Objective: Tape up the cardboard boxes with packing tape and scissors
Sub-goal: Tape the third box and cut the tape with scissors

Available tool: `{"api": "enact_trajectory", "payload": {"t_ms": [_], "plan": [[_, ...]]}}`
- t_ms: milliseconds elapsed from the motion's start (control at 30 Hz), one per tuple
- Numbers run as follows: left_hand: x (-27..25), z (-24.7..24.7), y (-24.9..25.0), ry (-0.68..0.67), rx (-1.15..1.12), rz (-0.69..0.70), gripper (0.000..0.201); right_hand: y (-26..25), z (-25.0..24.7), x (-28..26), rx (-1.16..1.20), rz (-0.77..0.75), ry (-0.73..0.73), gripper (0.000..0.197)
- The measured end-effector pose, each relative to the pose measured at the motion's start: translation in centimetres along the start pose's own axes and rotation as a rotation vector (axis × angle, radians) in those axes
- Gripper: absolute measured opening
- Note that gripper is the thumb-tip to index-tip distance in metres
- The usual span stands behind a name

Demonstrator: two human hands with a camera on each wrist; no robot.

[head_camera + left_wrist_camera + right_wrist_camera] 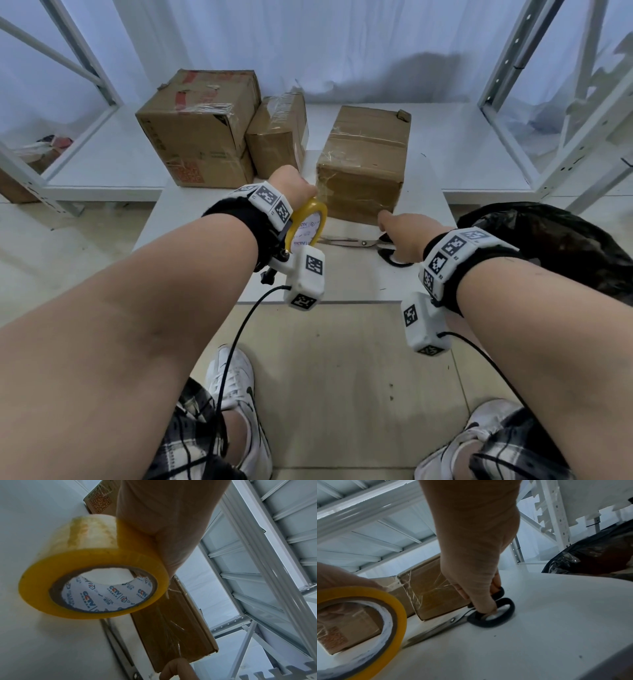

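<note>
Grip first: your left hand [291, 185] is curled round the yellow tape roll [307, 224], holding it up off the white table [191, 212] at the near left corner of the nearest box [364, 164]. In the left wrist view a clear strip of tape [169, 627] runs from the roll down the box's front face, so the roll appears held taut to keep that strip stretched and ready for a cut. Your right hand [406, 234] is down on the scissors [363, 244], which lie flat on the table just in front of the box, blades pointing left toward the roll. In the right wrist view the fingers [485, 605] are going into the black handle loops [494, 613]; fingers are curled on the handles, though the scissors are not yet lifted. Judgement: current step is picking up the scissors to sever the strip near the roll. Nearest box already carries clear tape over its top and front. Two more boxes, a large box [200, 126] and a smaller box [277, 132] leaning beside it, stand further back on the left, both showing tape. Black bag [548, 240] sits at the table's right edge; white metal shelving [555, 102] flanks the table.
</note>
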State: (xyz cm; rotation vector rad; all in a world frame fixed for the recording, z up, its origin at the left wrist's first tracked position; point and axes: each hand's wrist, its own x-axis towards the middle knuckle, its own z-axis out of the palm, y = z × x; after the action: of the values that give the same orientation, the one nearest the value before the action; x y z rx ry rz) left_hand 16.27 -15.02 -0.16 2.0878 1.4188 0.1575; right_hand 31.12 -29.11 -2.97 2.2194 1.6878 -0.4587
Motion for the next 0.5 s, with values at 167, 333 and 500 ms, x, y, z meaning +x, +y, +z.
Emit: {"api": "enact_trajectory", "payload": {"t_ms": [167,333,500], "plan": [[0.0,-1.1,0.3,0.031,-0.019,0.040,0.026,0.0,-0.7,0.0,0.025,-0.063,0.055,0.046],[0.0,-2.4,0.6,-0.011,0.096,0.047,0.025,0.2,-4.3,-0.9,0.138,-0.044,-0.102,0.049],[0.1,-1.9,0.3,-0.062,0.117,0.026,0.020,2.9,-4.1,-1.0,0.539,0.034,-0.267,0.055]]}}
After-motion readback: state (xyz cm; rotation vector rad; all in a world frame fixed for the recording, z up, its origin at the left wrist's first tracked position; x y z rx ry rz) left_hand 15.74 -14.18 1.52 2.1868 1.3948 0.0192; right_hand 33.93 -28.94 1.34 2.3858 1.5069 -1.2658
